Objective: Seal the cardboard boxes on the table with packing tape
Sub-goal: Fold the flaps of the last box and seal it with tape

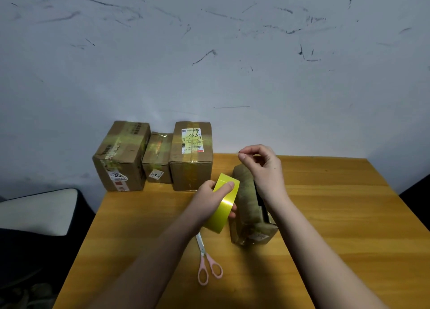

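Note:
My left hand (208, 198) grips a roll of yellow packing tape (224, 207), held on edge just left of a small cardboard box (249, 215) that lies near the middle of the wooden table (337, 215). The box looks olive under layers of tape, and a dark gap shows along its right side. My right hand (264, 169) hovers over the far end of this box with its fingers curled; thumb and forefinger pinch together, and a small yellow bit of tape end (256, 155) shows behind them. Any strip between roll and fingers is too clear to make out.
Three taped cardboard boxes stand along the table's back left edge by the wall: a large one (121, 159), a small one (157, 159) and a tall one (190, 159). Pink-handled scissors (207, 262) lie near the front. A pale seat cushion (39, 211) sits off the table's left.

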A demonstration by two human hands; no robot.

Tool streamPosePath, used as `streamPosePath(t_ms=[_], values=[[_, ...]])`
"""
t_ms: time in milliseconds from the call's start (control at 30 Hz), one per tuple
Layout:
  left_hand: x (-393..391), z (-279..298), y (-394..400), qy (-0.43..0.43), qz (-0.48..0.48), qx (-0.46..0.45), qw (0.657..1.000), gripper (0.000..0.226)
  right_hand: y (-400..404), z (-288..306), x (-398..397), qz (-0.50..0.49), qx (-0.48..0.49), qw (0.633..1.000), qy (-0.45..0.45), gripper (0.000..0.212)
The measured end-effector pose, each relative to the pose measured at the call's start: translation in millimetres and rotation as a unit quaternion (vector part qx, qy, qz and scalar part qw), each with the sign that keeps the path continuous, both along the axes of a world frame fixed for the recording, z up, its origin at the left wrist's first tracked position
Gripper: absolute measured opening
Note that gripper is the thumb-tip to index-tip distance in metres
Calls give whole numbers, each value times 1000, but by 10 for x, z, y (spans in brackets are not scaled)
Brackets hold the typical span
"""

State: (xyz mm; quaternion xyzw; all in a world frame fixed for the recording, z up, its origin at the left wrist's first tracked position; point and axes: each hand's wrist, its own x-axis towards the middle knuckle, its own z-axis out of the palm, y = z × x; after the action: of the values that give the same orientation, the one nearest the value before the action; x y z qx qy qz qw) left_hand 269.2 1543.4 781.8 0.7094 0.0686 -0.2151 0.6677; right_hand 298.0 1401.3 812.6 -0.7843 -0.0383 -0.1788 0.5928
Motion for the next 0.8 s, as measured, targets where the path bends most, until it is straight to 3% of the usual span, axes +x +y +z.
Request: streamPosePath(t_ms=[167,333,533,800], values=[[-38,93,122,20,-47,-65,997,33,-21,12,69,-24,-57,998,-4,10],[-89,66,132,-21,-100,-78,992,21,-69,-52,55,-37,-37,998,44,9],[-110,39,-1,-65,-147,-97,982,36,-384,132,49,48,34,986,157,10],[-238,-28,-553,-122,-99,-114,981,39,-904,-19,325,-3,-26,998,52,20]])
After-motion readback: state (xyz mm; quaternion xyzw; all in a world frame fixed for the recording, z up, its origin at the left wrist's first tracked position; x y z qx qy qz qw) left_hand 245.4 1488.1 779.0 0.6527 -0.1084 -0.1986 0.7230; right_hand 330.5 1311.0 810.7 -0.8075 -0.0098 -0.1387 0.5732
